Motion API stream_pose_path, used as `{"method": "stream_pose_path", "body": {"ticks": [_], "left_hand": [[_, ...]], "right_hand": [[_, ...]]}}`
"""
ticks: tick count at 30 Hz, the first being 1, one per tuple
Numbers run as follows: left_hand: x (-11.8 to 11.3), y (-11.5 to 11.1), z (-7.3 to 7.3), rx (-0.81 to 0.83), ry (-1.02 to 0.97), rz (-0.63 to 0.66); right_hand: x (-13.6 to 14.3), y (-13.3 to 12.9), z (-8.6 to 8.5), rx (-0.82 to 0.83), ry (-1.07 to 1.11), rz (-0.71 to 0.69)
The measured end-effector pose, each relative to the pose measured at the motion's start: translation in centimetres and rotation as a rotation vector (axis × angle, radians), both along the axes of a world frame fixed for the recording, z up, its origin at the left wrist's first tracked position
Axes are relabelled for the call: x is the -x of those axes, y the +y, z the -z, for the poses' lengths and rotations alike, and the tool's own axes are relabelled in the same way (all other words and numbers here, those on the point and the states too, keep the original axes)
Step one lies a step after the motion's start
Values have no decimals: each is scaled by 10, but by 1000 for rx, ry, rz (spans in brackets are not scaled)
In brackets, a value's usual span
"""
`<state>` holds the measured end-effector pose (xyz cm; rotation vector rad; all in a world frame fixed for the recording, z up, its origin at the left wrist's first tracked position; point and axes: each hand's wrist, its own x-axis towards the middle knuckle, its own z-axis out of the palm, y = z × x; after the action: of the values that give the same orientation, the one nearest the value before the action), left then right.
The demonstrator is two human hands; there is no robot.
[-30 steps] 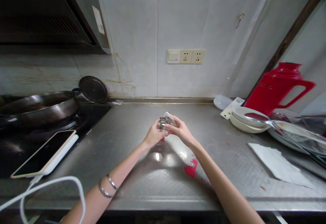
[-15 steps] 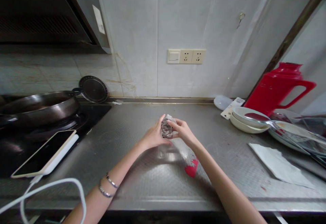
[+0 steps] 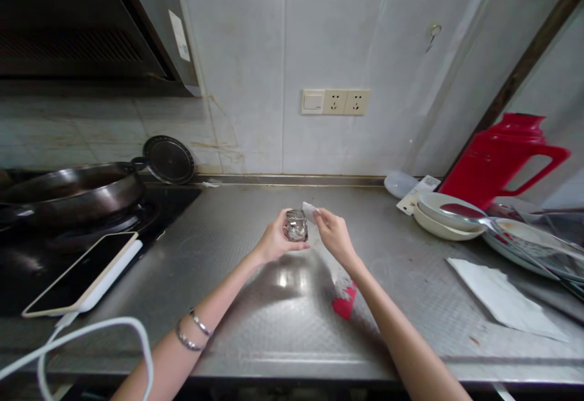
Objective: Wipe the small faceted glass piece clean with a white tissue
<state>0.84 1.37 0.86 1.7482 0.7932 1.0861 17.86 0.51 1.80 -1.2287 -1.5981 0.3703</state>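
Observation:
My left hand (image 3: 276,240) is wrapped round a small, see-through greyish glass (image 3: 297,226), held above the steel counter with thumb and fingers on its sides. Beside it, my right hand (image 3: 334,235) pinches a small white piece of tissue (image 3: 309,211) that sticks out toward the glass. Whether the tissue touches the glass I cannot tell. Below my right forearm, a torn red patch (image 3: 344,302) lies flat on the counter.
A phone (image 3: 82,276) with a white cable rests at the hob's edge on the left, near a steel pan (image 3: 75,194). On the right are stacked bowls (image 3: 449,215), a red thermos jug (image 3: 497,157) and a folded white napkin (image 3: 502,297).
My right hand has drawn away from the glass to the right, and the tissue now shows clearly in its fingers. My left hand keeps the glass, which is turned differently.

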Motion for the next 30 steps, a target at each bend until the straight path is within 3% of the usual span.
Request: {"method": "stream_pose_path", "body": {"ticks": [2, 10, 17, 22, 26, 30], "left_hand": [[0, 1, 2, 1, 28, -30], [-2, 4, 9, -40, 69, -110], [1, 11, 11, 79, -33, -70], [-1, 9, 15, -55, 87, -89], [-4, 2, 14, -184, 244, -111], [-6, 4, 16, -191, 232, -95]], "right_hand": [[1, -3, -4, -68, -6, -7], [11, -17, -11, -121, 83, -290], [6, -13, -11, -171, 92, -216], [5, -10, -8, -254, 68, -83], [9, -11, -3, -351, -73, -226], [11, -13, -5, -391, -128, -331]]}}
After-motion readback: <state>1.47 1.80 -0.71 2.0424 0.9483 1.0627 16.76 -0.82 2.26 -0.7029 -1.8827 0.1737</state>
